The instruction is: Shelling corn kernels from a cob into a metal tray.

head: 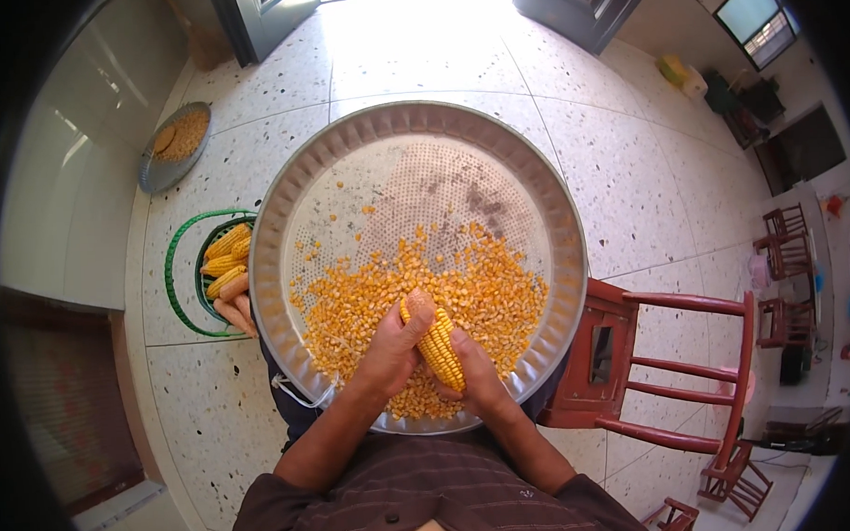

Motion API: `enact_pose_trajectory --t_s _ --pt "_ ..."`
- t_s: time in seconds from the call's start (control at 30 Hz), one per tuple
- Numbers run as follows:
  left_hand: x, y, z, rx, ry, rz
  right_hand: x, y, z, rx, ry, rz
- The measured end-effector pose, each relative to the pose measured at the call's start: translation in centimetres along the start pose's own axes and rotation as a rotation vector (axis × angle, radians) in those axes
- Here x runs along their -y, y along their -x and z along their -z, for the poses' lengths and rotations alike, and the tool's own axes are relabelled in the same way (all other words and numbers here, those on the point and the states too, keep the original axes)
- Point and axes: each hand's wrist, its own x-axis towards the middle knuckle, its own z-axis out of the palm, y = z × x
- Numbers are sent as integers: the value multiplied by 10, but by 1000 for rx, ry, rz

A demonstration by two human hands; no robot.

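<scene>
An ear of dried yellow corn (440, 349) is held slantwise between both hands above a large round metal sieve (420, 115). My left hand (398, 342) grips its upper end, where a patch of bare cob shows beside the thumb. Around the lower end my right hand (476, 370) is closed, its thumb lying along the kernels. Loose corn kernels (499, 284) cover the near half of the perforated sieve bottom, and a few lie scattered farther off. The sieve's near side is over my lap. Some fingers of both hands are hidden behind the ear.
Left of the sieve, a green-handled basket (169, 278) holds several corn ears (223, 264) and bare cobs (234, 314). Farther left, a metal tray (156, 178) of kernels leans by the wall. A red wooden chair (603, 354) stands close on the right. Double doors (276, 21) open ahead.
</scene>
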Motion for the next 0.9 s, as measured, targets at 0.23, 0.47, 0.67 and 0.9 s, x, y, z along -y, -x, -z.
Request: enact_pose_trajectory --t_s 0.23,0.47,0.67,0.9 --pt "-9 2 4 83 -26 50 5 3 -1 -46 41 -10" --pt "-15 0 6 144 82 102 5 1 7 -2 4 -31" --pt "-4 -3 16 158 112 41 0 0 2 -83 265 75" --pt "-4 -2 18 136 154 38 1 -2 -4 -103 323 153"
